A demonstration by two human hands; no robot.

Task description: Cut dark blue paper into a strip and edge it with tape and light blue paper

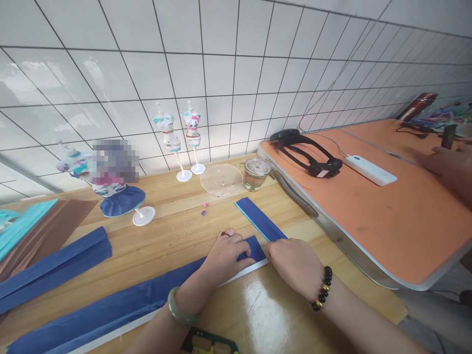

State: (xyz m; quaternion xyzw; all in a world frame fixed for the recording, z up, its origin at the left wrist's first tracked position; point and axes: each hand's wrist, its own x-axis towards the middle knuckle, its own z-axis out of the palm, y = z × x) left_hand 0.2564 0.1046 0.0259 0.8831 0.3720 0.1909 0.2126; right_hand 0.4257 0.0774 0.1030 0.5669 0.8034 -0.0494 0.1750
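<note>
A long dark-blue strip of crepe-like paper [143, 297] with a white lower edge runs diagonally across the wooden table. My left hand [227, 253] rests on its right end, with curled fingers pinching it near the edge. Beside it, my right hand [295, 265] is closed around the near end of a narrow folded blue strip [254, 214] with a turquoise edge. That strip's far end points away toward the glass. My right fingertips are partly hidden. Farther left lies another folded blue strip [55, 268]. A small dress form [77, 164] wears a blue skirt [123, 200].
Two more small dress forms [167, 132] stand by the tiled wall, near a clear round lid [221, 180] and a glass [257, 173]. On the orange folding table [368, 221] are a black head strap [309, 152] and a white power bank [370, 169]. Another person's hand [452, 164] holds something dark.
</note>
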